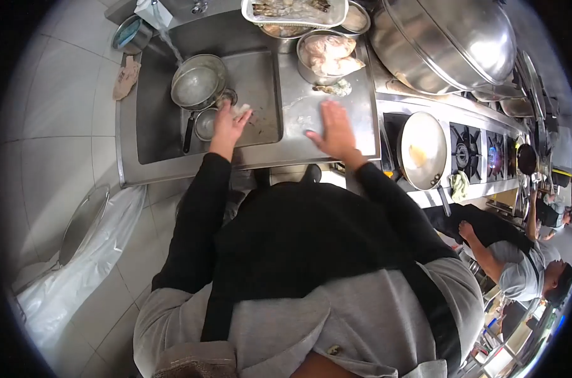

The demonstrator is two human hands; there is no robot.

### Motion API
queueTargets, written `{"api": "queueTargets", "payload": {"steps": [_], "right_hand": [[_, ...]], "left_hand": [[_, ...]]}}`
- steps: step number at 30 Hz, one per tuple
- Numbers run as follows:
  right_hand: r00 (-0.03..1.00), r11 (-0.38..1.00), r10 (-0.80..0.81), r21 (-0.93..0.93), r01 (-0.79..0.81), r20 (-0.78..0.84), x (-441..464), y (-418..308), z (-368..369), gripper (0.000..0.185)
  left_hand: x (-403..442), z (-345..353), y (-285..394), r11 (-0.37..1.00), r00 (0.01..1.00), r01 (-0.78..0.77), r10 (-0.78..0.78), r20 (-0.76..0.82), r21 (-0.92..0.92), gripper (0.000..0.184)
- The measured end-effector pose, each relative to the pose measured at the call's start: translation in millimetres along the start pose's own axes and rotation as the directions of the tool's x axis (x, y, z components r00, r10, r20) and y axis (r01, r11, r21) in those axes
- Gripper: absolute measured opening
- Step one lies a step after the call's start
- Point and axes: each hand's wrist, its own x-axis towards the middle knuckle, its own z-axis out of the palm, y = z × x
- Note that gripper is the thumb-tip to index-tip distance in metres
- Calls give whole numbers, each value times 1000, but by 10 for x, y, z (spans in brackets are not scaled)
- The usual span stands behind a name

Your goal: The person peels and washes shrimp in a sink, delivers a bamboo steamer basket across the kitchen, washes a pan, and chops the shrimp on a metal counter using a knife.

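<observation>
My left hand (228, 129) is over the sink (257, 82), its fingers apart, beside a small metal cup (228, 96). Something pale shows by its fingertips; I cannot make out what it is. Left of this hand, a metal bowl (194, 86) of water sits under the running tap, with a black-handled pan (204, 125) below it. My right hand (336, 132) lies flat, fingers stretched, on the steel drainboard (298, 120). A shrimp (333, 88) rests just beyond its fingertips, in front of a steel pot (311, 72) holding pale raw meat (328, 53).
A white tray (337, 19) of shrimp stands at the back. Large steel pots (443, 41) are at the back right. A frying pan (423, 148) sits on the stove, with a lit burner (493, 153) farther right. Another person (512, 258) stands by the stove.
</observation>
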Motion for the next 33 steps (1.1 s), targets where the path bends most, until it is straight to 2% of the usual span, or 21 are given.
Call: {"api": "queueTargets", "payload": {"steps": [1, 2, 3, 5, 6, 8, 9, 10, 12, 13, 15, 16, 17, 20, 22, 24, 27, 33], "right_hand": [[998, 1000, -11, -25, 9, -60, 172, -220, 249, 90], [997, 999, 0, 32, 3, -77, 383, -507, 313, 86], [977, 992, -100, 61, 113, -191, 576, -714, 460, 82], [966, 877, -248, 408, 254, -69, 945, -1062, 611, 66], [966, 836, -250, 488, 249, -64, 1053, -1059, 625, 62], [960, 735, -273, 633, 245, -56, 1280, -1104, 641, 60], [934, 735, -315, 580, 351, -167, 1311, -1043, 469, 64], [908, 743, -377, 525, 416, -186, 1313, -1008, 226, 63], [856, 752, -477, 411, 515, -200, 1190, -903, -195, 62], [840, 793, -492, 280, 541, -230, 1126, -812, -263, 55], [936, 834, -348, 435, 339, -62, 979, -573, -398, 49], [962, 839, -271, 497, 221, 30, 885, -436, -440, 46], [975, 854, -222, 484, 190, 8, 762, -293, -441, 43], [997, 883, -79, 461, 81, -24, 444, -1, -331, 35], [1000, 889, 20, 457, -21, 7, 236, 64, -244, 28], [994, 843, 87, 536, -34, -73, 93, 63, -84, 24], [978, 811, 132, 585, -14, -160, 71, 110, 59, 21], [955, 710, 267, 697, -102, -132, -26, 14, 26, 16]], "left_hand": [[54, -102, 119, 999, 1000, 5, -4, 24, -37, 17], [54, -207, 196, 997, 999, 15, -12, 45, -72, 14], [-94, -234, 293, 998, 994, 16, -9, 107, -63, 8], [8, -446, 391, 998, 976, 9, -21, 216, 55, 10], [12, -475, 414, 994, 962, -4, -26, 273, 108, 11], [50, -482, 390, 930, 963, -114, 17, 271, 349, 18], [-168, -314, 367, 882, 955, -162, 27, 295, 443, 23], [-358, -143, 342, 824, 949, -204, 33, 314, 529, 28], [-549, 151, 258, 802, 888, -221, -70, 455, 555, 33], [-574, 263, 191, 785, 841, -231, -136, 524, 574, 36], [-446, 413, -5, 673, 765, -321, -230, 601, 666, 39], [-432, 517, -112, 611, 722, -371, -283, 631, 699, 40], [-457, 573, -268, 490, 734, -518, -166, 658, 701, 35], [-291, 583, -599, 28, 556, -830, -55, 829, 558, 28], [-335, 622, -693, -216, 420, -886, 7, 908, 411, 30], [-387, 598, -786, -446, 266, -859, 25, 964, 249, 31], [-447, 570, -924, -299, 181, -936, 50, 982, 187, 31], [-400, 511, -1059, -148, 334, -926, 112, 936, 348, 18]]}}
